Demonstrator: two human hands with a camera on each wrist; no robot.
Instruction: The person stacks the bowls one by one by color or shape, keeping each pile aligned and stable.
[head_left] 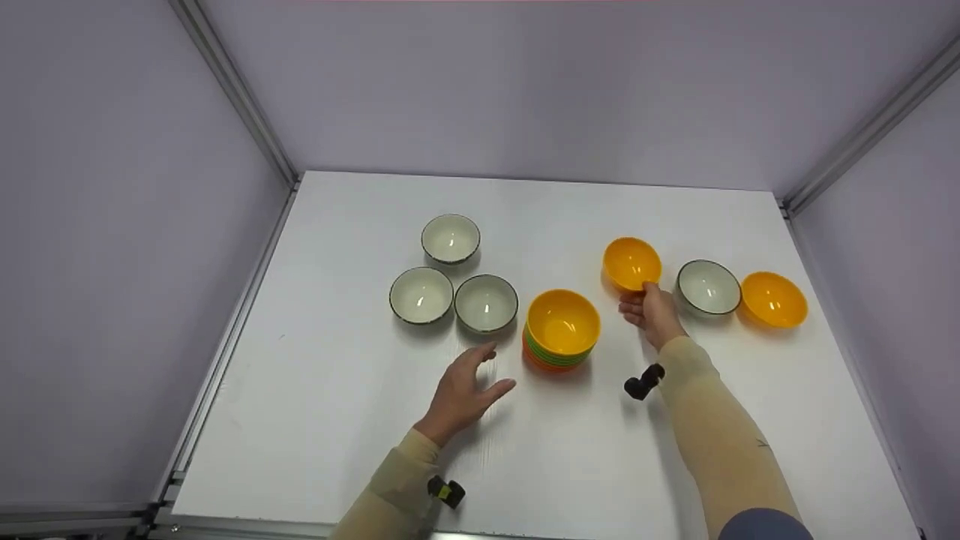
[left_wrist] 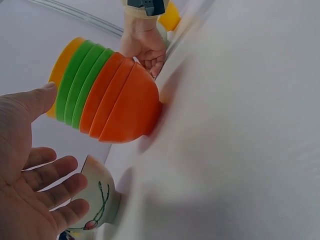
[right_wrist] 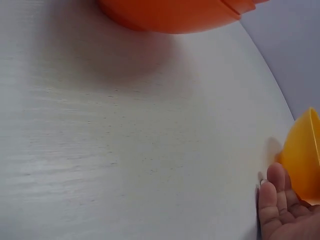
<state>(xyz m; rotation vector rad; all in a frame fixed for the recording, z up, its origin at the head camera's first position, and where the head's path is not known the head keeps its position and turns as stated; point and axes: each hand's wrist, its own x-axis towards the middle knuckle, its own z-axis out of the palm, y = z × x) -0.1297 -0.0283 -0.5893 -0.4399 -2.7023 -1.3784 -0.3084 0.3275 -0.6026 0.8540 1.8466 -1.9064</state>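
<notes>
My right hand [head_left: 660, 315] is at the near rim of a yellow bowl [head_left: 631, 262], thumb over the rim and fingers below it on the outside. In the right wrist view, the fingers [right_wrist: 282, 200] lie against this yellow bowl [right_wrist: 302, 155]. My left hand [head_left: 459, 394] hovers left of a stack of nested bowls [head_left: 562, 322], fingers spread and holding nothing. The left wrist view shows that stack [left_wrist: 110, 95] as yellow on top, then green, then orange at the bottom.
Three pale dark-rimmed bowls stand left of the stack: one behind [head_left: 450, 238], two in front [head_left: 421, 296] [head_left: 486, 304]. Right of my right hand are another pale bowl [head_left: 709, 287] and a yellow bowl [head_left: 772, 300]. Walls enclose the white table [head_left: 300, 420] behind and at both sides.
</notes>
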